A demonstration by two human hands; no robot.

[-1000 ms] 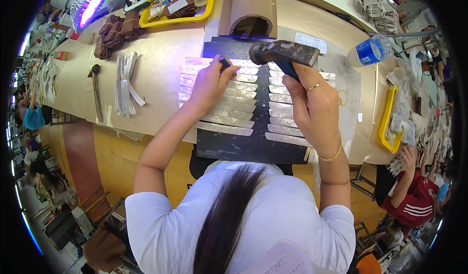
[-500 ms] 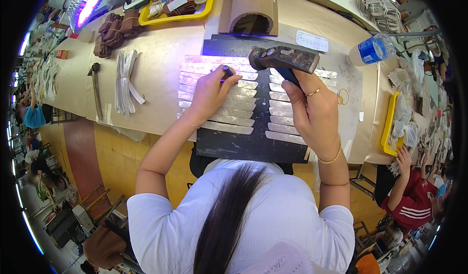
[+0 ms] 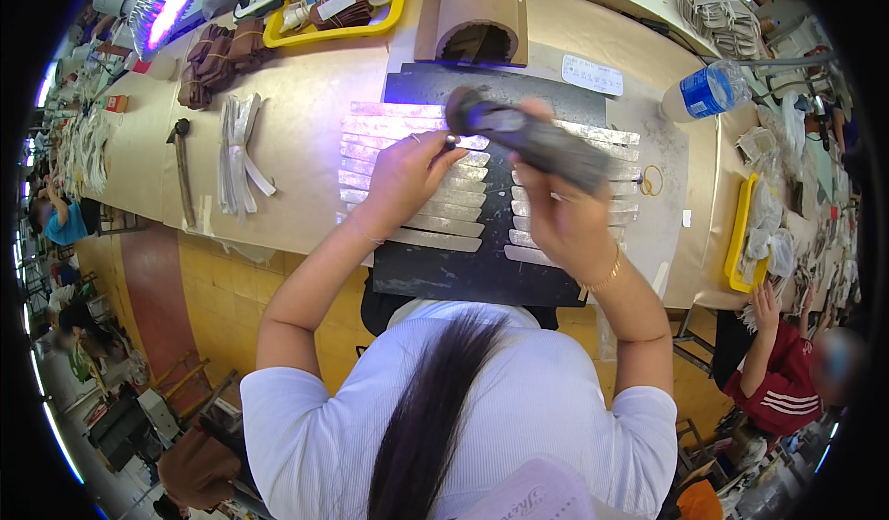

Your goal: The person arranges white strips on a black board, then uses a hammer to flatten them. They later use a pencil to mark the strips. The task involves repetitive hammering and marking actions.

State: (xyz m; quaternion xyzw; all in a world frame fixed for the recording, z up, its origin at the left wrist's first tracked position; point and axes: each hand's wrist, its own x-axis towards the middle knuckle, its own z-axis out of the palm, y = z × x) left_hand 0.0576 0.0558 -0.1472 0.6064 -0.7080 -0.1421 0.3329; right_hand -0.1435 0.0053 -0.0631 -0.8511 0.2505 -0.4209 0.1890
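My left hand (image 3: 406, 179) pinches a short dark punch (image 3: 451, 141) with a shiny top end, upright over the upper strips of the left column. My right hand (image 3: 576, 228) grips a hammer (image 3: 537, 138), smeared by motion, its head beside and above the punch. A gap between hammer and punch cannot be judged. Pale silvery strips (image 3: 435, 225) lie in a left column, and a right column of like strips (image 3: 532, 255) is partly hidden by my right hand. Both columns rest on a black board (image 3: 444, 281).
A brown tube (image 3: 479, 6) stands behind the board, near a yellow tray (image 3: 338, 33) and brown bundles (image 3: 215, 62). To the left lie tied white strips (image 3: 241, 154) and another hammer (image 3: 182, 173). On the right are a bottle (image 3: 701, 96), yellow rings (image 3: 652, 180) and a co-worker's arm (image 3: 764, 321).
The hammer has swung left and down toward the punch, and my right hand moved with it. My left hand and the punch shifted slightly right.
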